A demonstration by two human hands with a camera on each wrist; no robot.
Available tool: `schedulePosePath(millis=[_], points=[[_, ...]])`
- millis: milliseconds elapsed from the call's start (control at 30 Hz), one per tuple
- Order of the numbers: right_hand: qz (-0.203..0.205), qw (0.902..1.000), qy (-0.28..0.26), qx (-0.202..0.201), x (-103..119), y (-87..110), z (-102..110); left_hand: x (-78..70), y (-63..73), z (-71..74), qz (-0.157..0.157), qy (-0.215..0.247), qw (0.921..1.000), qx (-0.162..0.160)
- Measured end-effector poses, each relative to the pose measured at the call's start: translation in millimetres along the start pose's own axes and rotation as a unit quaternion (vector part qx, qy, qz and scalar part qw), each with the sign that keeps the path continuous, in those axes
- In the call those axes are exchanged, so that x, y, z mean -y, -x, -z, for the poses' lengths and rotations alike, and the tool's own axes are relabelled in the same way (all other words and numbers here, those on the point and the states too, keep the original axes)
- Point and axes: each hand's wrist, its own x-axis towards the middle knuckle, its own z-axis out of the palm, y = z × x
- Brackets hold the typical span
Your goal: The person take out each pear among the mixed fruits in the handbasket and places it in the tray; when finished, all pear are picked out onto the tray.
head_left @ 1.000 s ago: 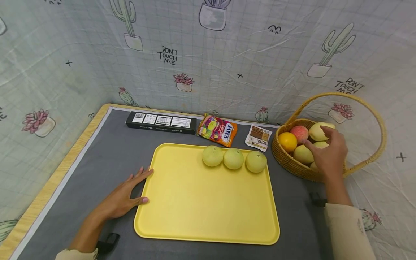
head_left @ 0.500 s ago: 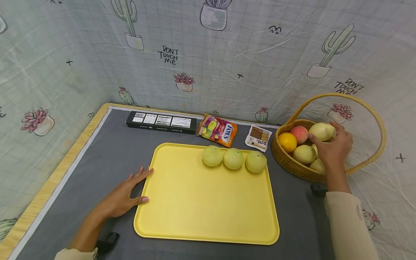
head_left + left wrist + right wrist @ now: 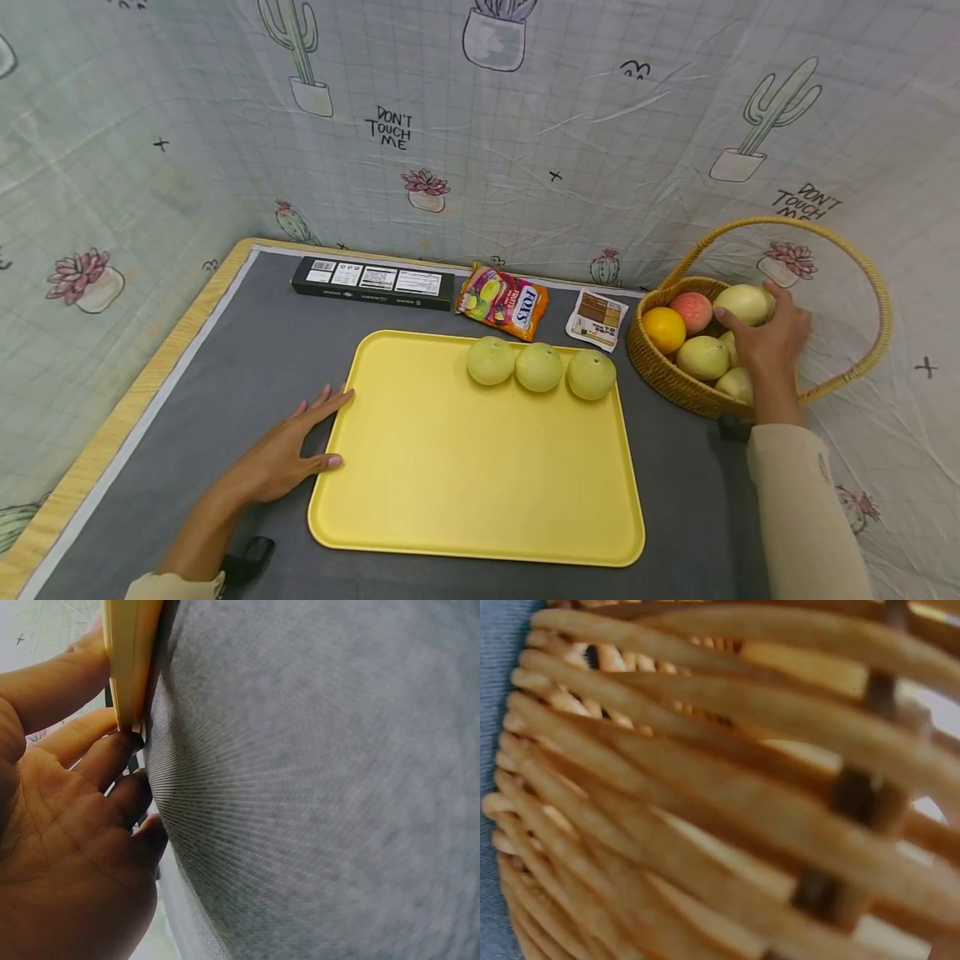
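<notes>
My right hand [image 3: 772, 337] reaches into a wicker basket [image 3: 660, 375] at the right and grips a pale yellow-green oval fruit [image 3: 742, 303], thumb on its left, fingers at its right. Beside that fruit lie a peach [image 3: 692, 312], an orange [image 3: 663, 330] and several more pale fruits [image 3: 703, 358]. My left hand [image 3: 281, 454] touches the left edge of a yellow tray [image 3: 465, 483] with spread fingers. The left wrist view shows the thumb and fingers [image 3: 97, 761] at the tray's edge [image 3: 131, 667]. Basket weave [image 3: 705, 772] fills the right wrist view, hiding the right hand there.
Three round pale-green fruits sit at the tray's back right, among them a middle one [image 3: 538, 366]. Behind the tray lie a black box [image 3: 371, 282], a candy bag [image 3: 502, 302] and a small packet [image 3: 596, 317]. The basket's tall handle [image 3: 862, 258] arches above it.
My right hand has come down from above the basket, its thumb and fingers closing around the pale fruit at the back. The left hand and tray have stayed put.
</notes>
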Motion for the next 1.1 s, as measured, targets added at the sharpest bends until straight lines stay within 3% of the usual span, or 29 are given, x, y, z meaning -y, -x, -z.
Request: schedulePosePath(millis=[533, 867, 1100], points=[[0.011, 0.9994, 0.013, 0.030, -1, -10.5, 0, -2.0, -1.2, -1.1, 0.014, -0.001, 0.9999, 0.003], [-0.013, 0.9999, -0.004, 0.005, 6, -1.2, 1, -1.9, -1.3, -1.6, 0.017, -0.002, 0.9999, 0.002], [0.006, 0.9998, -0.001, -0.018, 16, 10.9, 4, -2.1, -0.1, -0.9, 0.015, 0.004, 0.9999, 0.001]])
